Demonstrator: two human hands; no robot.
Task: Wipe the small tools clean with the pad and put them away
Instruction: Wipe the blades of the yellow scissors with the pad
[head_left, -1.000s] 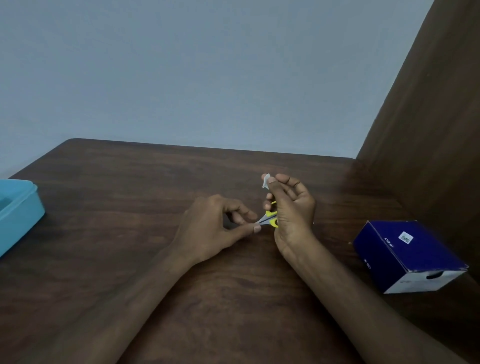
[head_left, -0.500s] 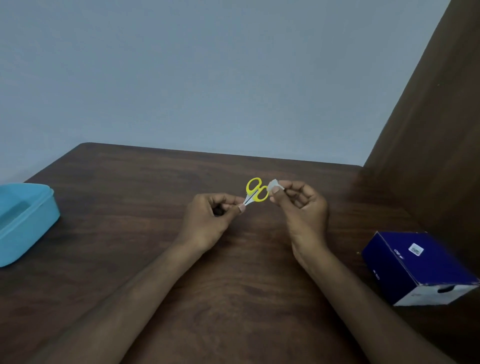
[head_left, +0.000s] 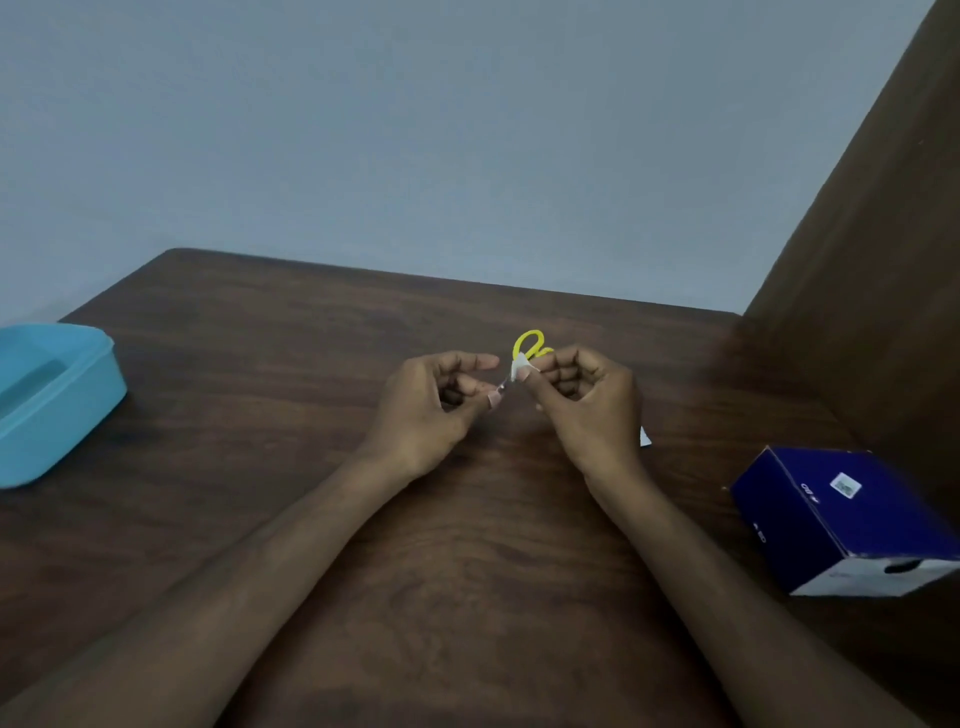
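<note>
While the grip is on: both hands hold the work above the table, close together.
Left hand (head_left: 434, 402): thumb and fingertips pinch the blade tip of the small scissors (head_left: 525, 349), which slant up and away with the yellow loops at the top.
Right hand (head_left: 587, 402): thumb and forefinger pinch the white pad (head_left: 518, 370) around the blades, just below the loops.
Handling: the scissors look light, stiff and thin; steel blades are likely slick under a pad and sharp at the point, so the loops or the flat of the closed blades seem the safest hold. The pad looks soft and flimsy.
Table (head_left: 260, 374): dark wood, under both hands.
Container (head_left: 88, 395): blue plastic, well apart at the left edge.
Box (head_left: 852, 519): dark blue carton, near the right forearm.
White scrap (head_left: 644, 437): just beside the right wrist, kind unclear.
</note>
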